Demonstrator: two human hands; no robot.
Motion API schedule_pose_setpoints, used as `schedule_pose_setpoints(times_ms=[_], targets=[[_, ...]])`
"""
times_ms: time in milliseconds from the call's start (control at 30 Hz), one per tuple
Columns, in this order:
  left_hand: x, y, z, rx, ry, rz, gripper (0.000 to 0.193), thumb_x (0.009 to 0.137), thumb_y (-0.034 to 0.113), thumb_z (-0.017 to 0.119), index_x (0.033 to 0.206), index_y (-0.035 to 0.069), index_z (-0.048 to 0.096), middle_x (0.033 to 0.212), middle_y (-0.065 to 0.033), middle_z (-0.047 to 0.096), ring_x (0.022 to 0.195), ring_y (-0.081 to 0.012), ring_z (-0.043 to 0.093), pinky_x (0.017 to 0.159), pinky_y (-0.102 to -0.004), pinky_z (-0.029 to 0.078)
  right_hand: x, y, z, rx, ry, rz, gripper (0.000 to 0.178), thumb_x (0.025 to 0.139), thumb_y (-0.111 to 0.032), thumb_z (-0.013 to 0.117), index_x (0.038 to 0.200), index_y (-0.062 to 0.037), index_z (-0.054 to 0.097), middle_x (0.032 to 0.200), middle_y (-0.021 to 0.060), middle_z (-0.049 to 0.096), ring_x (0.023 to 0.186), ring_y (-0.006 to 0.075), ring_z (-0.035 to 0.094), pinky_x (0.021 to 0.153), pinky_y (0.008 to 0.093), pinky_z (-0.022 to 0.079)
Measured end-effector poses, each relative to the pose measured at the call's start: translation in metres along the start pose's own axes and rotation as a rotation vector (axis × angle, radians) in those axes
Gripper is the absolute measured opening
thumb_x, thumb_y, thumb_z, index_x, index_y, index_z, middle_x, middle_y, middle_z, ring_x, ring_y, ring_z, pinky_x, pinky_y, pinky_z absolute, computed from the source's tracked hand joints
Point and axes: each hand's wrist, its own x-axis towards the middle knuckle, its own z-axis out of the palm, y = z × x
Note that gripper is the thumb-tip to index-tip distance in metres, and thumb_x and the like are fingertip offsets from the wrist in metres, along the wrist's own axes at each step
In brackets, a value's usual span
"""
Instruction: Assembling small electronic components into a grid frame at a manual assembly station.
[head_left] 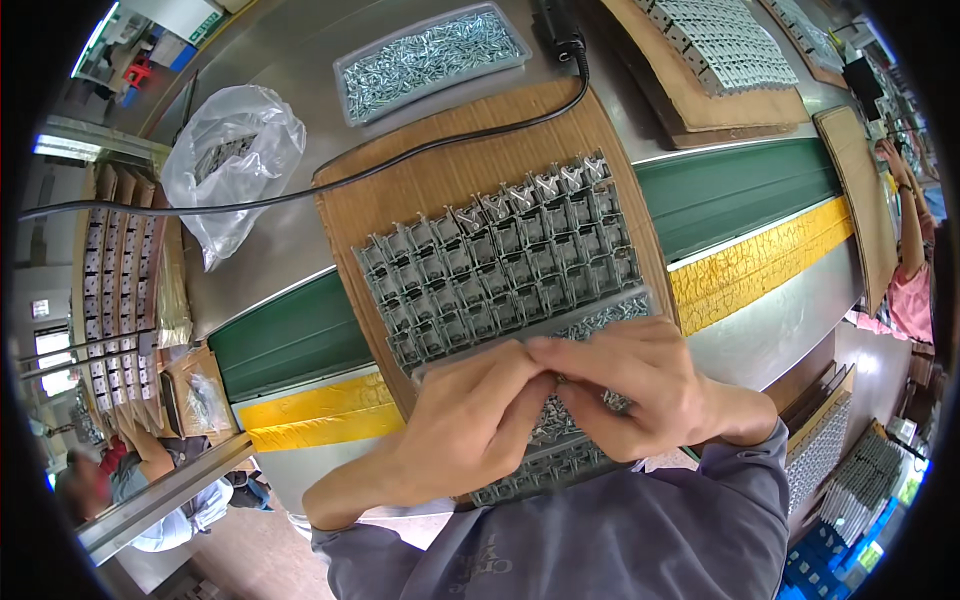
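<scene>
My left hand (pixel 465 415) and my right hand (pixel 635 385) meet just in front of my chest, thumbs and forefingers pinched together. Whatever sits between their fingertips is mostly hidden and too small to name. Below them is a clear plastic tray (pixel 648 296) of small shiny metal parts, partly covered by both hands. Just beyond it, rows of grey metal brackets (pixel 500 255) stand close together on a brown board (pixel 455 140). Several brackets in the farthest row have bright crossed pieces (pixel 547 186) in them. More brackets (pixel 545 470) show below my hands, near my shirt.
A clear bin of screws (pixel 430 65) stands at the back. A black cable (pixel 400 158) crosses the board. At the left lies a plastic bag (pixel 235 150) holding metal parts. Boards of parts (pixel 730 50) are stacked back right. Other people work at the far left and right.
</scene>
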Motion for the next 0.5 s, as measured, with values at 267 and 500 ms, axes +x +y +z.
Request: schedule_pose_setpoints(times_ms=[267,500], targets=[[0.007,-0.002,-0.008,-0.117,-0.099,0.011,0.022,0.084,-0.009,0.067,0.104,0.000,0.062,0.084,-0.0143,0.070,0.070,-0.0261,0.071,0.062,-0.0339,0.054,0.005,0.006,0.002,0.072,0.055,0.034,0.049,0.073,0.014,0.063,0.122,0.0103,0.064,0.080,0.0143,0.071,0.059,0.0207,0.068,0.052,0.0293,0.053],[0.005,-0.007,-0.023,-0.274,-0.056,-0.077,0.023,0.081,-0.007,0.075,0.101,-0.001,0.066,0.089,-0.0113,0.071,0.074,-0.0214,0.071,0.064,-0.0311,0.055,0.014,0.019,-0.007,0.512,-0.091,0.377,0.013,0.077,0.009,0.074,0.088,0.0032,0.069,0.084,0.0134,0.068,0.066,0.0148,0.064,0.055,0.0265,0.048]])
